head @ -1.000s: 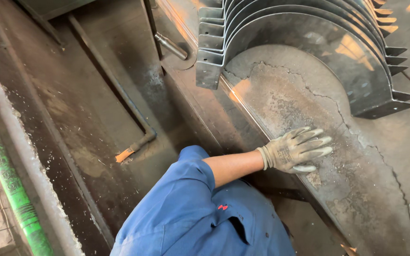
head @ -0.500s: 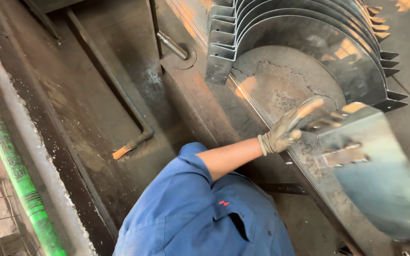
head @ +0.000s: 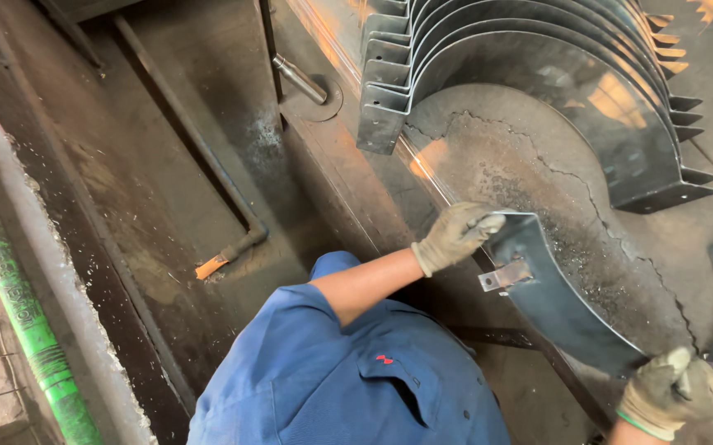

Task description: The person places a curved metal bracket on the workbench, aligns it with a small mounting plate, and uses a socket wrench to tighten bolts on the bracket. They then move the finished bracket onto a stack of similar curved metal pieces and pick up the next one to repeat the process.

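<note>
Between the two gloved hands, a curved steel plate [head: 556, 298] with a small bent tab [head: 505, 275] spans the worn, cracked surface [head: 530, 177]. The left hand [head: 454, 236] has its fingers [head: 478, 223] folded over the plate's upper end, and the right hand [head: 684, 392] is clenched around the lower end at the frame's bottom right corner. Beyond the left fingers, up and away from the person, a row of matching curved plates [head: 538, 58] stands on edge, well apart from the held plate, leaving a bare arc of gritty surface between them. Just below the left fingers the surface's front edge drops to a dark floor [head: 167, 206]. Further left on that floor lie a thin rod with an orange tip [head: 223, 255] and a green-wrapped broom handle [head: 23, 317] beside a pale kerb. A short metal pin [head: 299, 78] lies above the left fingers, near the stack's end. The blue sleeve [head: 332, 363] fills the space beneath the left arm.
</note>
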